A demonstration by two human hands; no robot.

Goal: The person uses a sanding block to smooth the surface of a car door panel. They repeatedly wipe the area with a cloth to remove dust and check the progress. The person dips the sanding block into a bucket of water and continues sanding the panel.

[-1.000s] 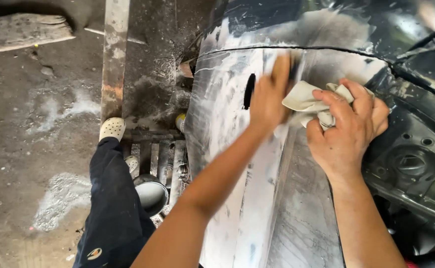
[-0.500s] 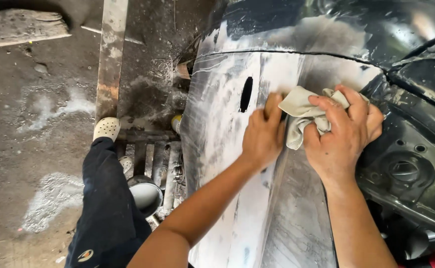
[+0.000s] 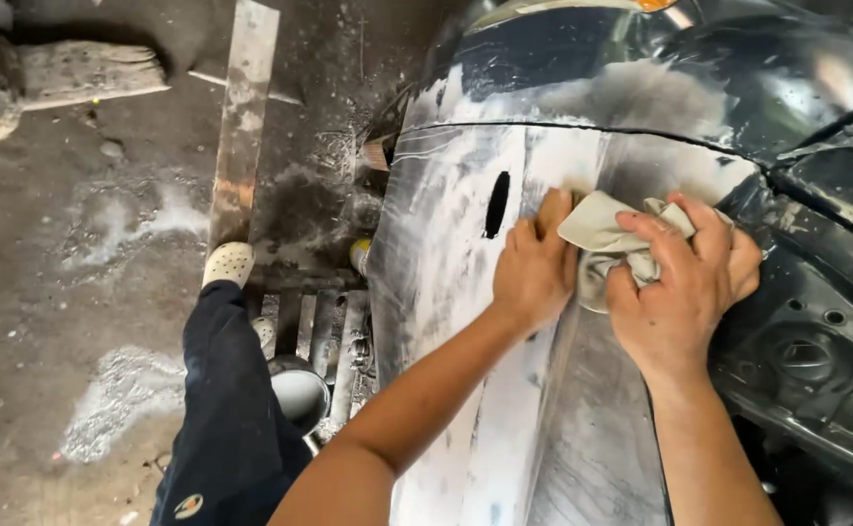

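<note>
— On the sanded car panel (image 3: 465,292), what grips what?

— One right hand (image 3: 684,282) is closed around one crumpled beige cloth (image 3: 602,239), fingers curled over its bunched top and pressing it onto the metal. One left hand (image 3: 535,268) lies flat and open just left of it, gripping nothing, with the fingertips touching the cloth's near edge.

— Where does the cloth sit?

— Between the two hands, on the upper middle of the panel, right of one narrow dark slot (image 3: 496,205) cut through the metal.

— What is the surface like?

— Curved sheet metal, dull grey, scuffed and streaked with pale dust. Farther off and to the right it turns into glossy black bodywork (image 3: 758,88), split by thin dark seams. One round recessed mount (image 3: 804,358) sits in the black part at the right, near the wrist.

— And around it?

— Left of the panel, one leg in dark trousers (image 3: 227,409) ends in one pale perforated shoe (image 3: 227,263) on a dusty concrete floor (image 3: 66,292). One long flat metal strip (image 3: 243,117) lies beyond the shoe. One rough wooden-handled tool (image 3: 46,78) lies at the far left. One grated drain (image 3: 319,321) and one round metal tin (image 3: 298,397) stand between the leg and the panel.

— Anything in the way?

— Both forearms cross the near part of the panel and hide it
</note>
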